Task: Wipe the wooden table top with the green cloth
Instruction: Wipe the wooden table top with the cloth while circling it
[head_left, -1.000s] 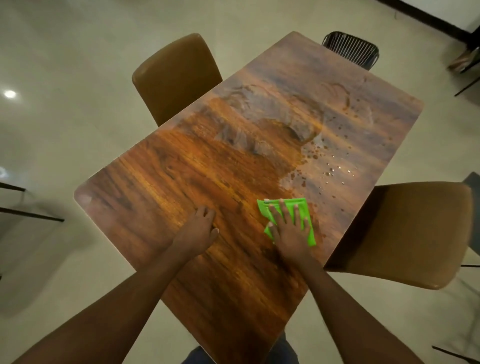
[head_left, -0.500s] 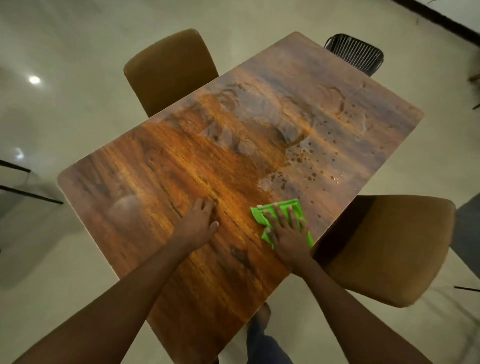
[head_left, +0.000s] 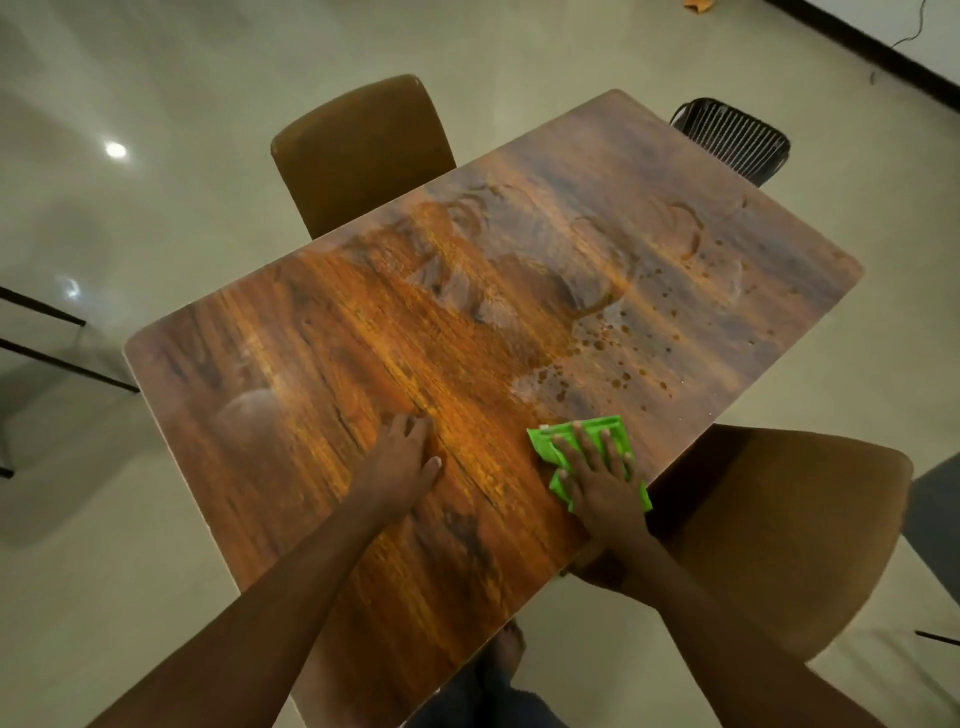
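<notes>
The wooden table top (head_left: 363, 338) fills the middle of the view, with wet smears and droplets (head_left: 613, 353) across its far and right part. A folded green cloth (head_left: 550, 441) lies near the table's right edge. My right hand (head_left: 602, 478) lies flat on the cloth with fingers spread, pressing it to the wood. My left hand (head_left: 402, 462) rests flat on the bare wood to the left of the cloth, holding nothing.
A brown padded chair (head_left: 789, 525) stands tight against the table's right edge beside the cloth. Another brown chair (head_left: 358, 150) sits at the far left side, and a black wire chair (head_left: 732, 140) at the far end. Pale tiled floor surrounds the table.
My right hand has drawn the cloth nearer to the table's right edge. The left hand stays planted on the wood. My view has shifted, showing more of the table's near left corner.
</notes>
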